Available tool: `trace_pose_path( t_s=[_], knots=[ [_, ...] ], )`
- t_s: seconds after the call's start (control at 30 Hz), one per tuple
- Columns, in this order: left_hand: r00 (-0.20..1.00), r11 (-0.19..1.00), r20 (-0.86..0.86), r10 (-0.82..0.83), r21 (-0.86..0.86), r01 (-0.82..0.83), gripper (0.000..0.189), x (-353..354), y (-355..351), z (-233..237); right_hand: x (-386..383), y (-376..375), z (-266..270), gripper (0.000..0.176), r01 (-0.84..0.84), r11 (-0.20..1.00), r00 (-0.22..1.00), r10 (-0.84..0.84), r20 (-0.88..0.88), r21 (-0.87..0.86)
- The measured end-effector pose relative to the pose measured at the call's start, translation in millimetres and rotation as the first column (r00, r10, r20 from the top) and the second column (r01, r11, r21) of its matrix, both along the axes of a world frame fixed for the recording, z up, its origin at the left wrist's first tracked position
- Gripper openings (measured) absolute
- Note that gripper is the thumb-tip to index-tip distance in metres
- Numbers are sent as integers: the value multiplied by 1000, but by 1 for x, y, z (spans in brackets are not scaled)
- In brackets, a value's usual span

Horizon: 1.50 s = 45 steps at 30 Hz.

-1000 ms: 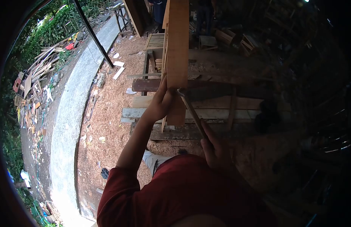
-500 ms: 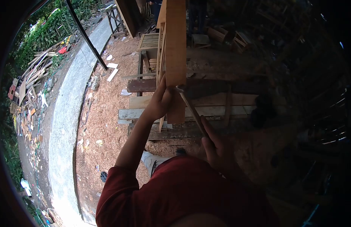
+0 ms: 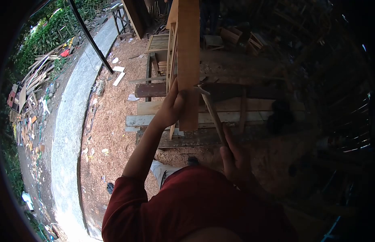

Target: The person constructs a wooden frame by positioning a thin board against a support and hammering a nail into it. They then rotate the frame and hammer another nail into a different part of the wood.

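My left hand (image 3: 171,108) grips the left edge of a wide, upright wooden board (image 3: 188,52), near its lower end, with the thumb on the face. In my right hand (image 3: 232,155) is a hammer (image 3: 213,115), held by its wooden handle. The hammer's head is just right of the board, level with my left hand. Behind the board on the left shows a slatted wooden frame (image 3: 171,60). Planks (image 3: 147,120) lie across beneath the board.
On the left a concrete strip (image 3: 66,141) runs beside ground covered with wood shavings (image 3: 111,141). Scrap wood (image 3: 36,76) is piled at the far left. A dark pole (image 3: 90,36) slants at upper left. Part of a person (image 3: 209,18) stands in the dim background.
The hammer and my right hand have moved a little to the right, away from the board's face. My left hand keeps its hold on the board.
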<state>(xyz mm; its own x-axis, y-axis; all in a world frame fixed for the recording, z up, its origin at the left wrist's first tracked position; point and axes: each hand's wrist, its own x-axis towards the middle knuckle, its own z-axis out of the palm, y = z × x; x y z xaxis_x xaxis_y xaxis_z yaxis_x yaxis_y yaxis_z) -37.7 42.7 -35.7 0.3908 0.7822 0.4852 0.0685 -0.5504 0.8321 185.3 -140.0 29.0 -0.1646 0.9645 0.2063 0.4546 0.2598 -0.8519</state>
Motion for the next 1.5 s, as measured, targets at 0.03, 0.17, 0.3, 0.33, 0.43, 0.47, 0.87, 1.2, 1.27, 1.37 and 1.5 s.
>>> trace_pose_path(
  t_s=[0.03, 0.17, 0.3, 0.33, 0.43, 0.47, 0.87, 1.2, 1.27, 1.37, 1.5],
  knots=[
    [1000, 1000, 1, 6, 1, -6, 61, 0, 0, 0, -1, 0, 4, 62, -3, 999, 1000, 3, 1, -54],
    [999, 992, 32, 3, -128, 2, 62, 0, -1, 4, 2, 5, -5, 62, -4, 986, 1000, 6, 10, -165],
    [1000, 1000, 5, 6, -5, -6, 61, -3, 0, -2, 1, 0, -7, 62, 16, 997, 1000, -18, -21, -82],
    [1000, 1000, 13, 13, -12, -13, 61, -3, 1, -3, -3, 0, -7, 62, 5, 1000, 1000, -5, 10, -23],
    [1000, 999, 24, 9, -43, -8, 61, -3, 0, 1, -5, 2, -1, 62, -9, 999, 999, 12, 46, -54],
    [1000, 998, 29, 1, -67, 1, 61, -3, 1, 3, -5, 4, 1, 62, -11, 990, 999, 18, 50, -142],
    [998, 996, 43, 47, -81, -43, 57, 0, 1, -15, -5, 4, -11, 59, -1, 999, 1000, 3, 30, -39],
    [999, 1000, 39, 2, -32, -1, 60, 2, -1, -2, -4, 1, -11, 59, 33, 997, 999, -31, 20, -71],
    [1000, 994, 23, 3, -110, 0, 61, 2, -4, 3, -3, -1, -16, 59, 54, 996, 998, -55, 6, 77],
    [998, 989, 51, -29, -141, 36, 62, 2, 0, 1, -6, 4, -2, 60, 17, 994, 998, -10, 65, -108],
    [996, 997, 28, 81, -1, -81, 58, -1, 4, -20, -4, 2, -12, 59, 15, 998, 1000, -13, 24, -62]
  ],
)
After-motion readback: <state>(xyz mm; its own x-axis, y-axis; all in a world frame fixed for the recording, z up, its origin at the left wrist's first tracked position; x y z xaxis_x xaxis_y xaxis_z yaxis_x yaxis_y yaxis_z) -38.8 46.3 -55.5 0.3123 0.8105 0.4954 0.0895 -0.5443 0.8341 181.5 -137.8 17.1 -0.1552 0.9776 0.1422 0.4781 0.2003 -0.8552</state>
